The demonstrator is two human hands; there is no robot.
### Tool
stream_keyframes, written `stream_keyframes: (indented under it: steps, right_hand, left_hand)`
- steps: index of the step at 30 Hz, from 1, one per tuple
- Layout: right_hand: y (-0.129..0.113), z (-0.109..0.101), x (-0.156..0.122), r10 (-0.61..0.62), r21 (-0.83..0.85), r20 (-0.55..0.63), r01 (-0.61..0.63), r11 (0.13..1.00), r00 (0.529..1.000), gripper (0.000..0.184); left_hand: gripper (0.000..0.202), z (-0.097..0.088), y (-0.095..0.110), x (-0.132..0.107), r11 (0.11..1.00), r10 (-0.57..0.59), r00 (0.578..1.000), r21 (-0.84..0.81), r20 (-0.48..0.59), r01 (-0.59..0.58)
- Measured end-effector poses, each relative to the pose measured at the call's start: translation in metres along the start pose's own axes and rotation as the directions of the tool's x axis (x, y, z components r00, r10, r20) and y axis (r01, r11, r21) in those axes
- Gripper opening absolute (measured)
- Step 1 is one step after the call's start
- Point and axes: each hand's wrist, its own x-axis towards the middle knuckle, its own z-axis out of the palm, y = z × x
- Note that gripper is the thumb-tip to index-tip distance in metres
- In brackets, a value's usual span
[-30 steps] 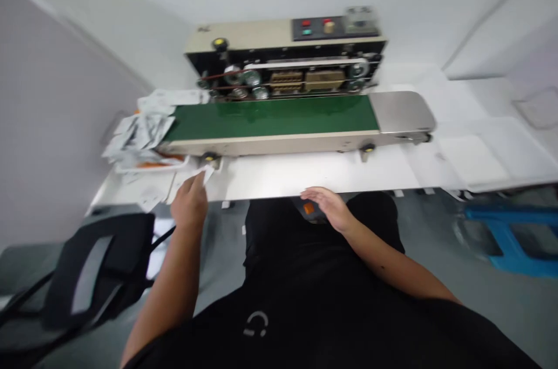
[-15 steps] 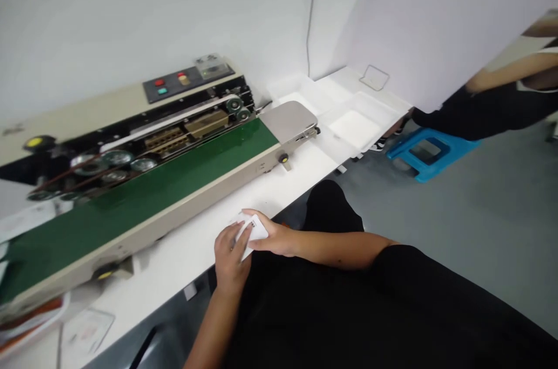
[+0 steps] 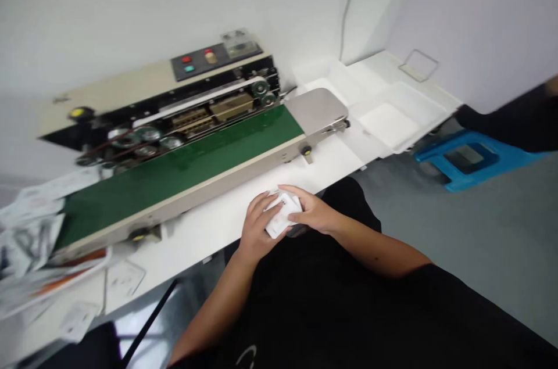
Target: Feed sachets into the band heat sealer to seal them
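Head view: both hands are busy with some white cards [image 3: 277,224], a small bunch slightly fanned out, right by the tabletop's [image 3: 200,235] front edge, just above the lap. Left hand [image 3: 256,226] has them gripped from the left, fingers laid across the top face. Right hand [image 3: 318,213] pinches the other side, thumb on top. Can't count the cards, they overlap too much, and the print's too small to read.

Just past the hands there's a sealer [image 3: 131,90] sitting lengthwise on the tabletop, with a green belt [image 3: 187,168] running along its front. Belt's bare except at its left end, where a messy pile of packets [image 3: 32,229] laps onto it. That pile spills over a white bin [image 3: 93,267] with something orange in it, at the tabletop's left end. One loose packet [image 3: 78,322] lies by the front edge down there.

Sealer's panel [image 3: 218,58] has a couple of red bits and a green button. Other end of the belt meets a metal plate [image 3: 318,107], and beyond that are clear trays [image 3: 425,110] near the tabletop's right end, plus a wire stand [image 3: 412,71] toward the back right corner. Off the right edge: a blue stool [image 3: 494,160] on the floor and somebody's black clothing [image 3: 514,116].
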Motion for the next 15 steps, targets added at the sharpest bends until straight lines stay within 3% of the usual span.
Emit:
stream_keyframes:
  steps: [6,11,13,15]
  right_hand:
    - [-0.009,-0.006,0.001,0.072,0.003,0.012,-0.072,0.997,0.997,0.082]
    - [-0.013,-0.002,0.007,0.025,-0.118,-0.102,-0.037,0.992,0.994,0.074]
    - [-0.015,0.002,0.01,-0.009,-0.175,-0.14,-0.016,0.985,0.99,0.07]
    - [-0.017,0.006,0.012,-0.044,-0.218,-0.153,0.009,0.976,0.987,0.069]
  left_hand:
    - [0.059,-0.002,-0.003,0.002,0.975,-0.195,0.978,-0.127,-0.073,0.185]
    - [0.079,-0.001,-0.001,0.007,0.886,-0.331,0.942,-0.358,-0.047,0.294]
    - [0.078,0.006,0.002,0.01,0.816,-0.449,0.887,-0.454,-0.108,0.357]
    - [0.081,0.016,0.005,0.012,0.683,-0.603,0.782,-0.61,-0.16,0.402]
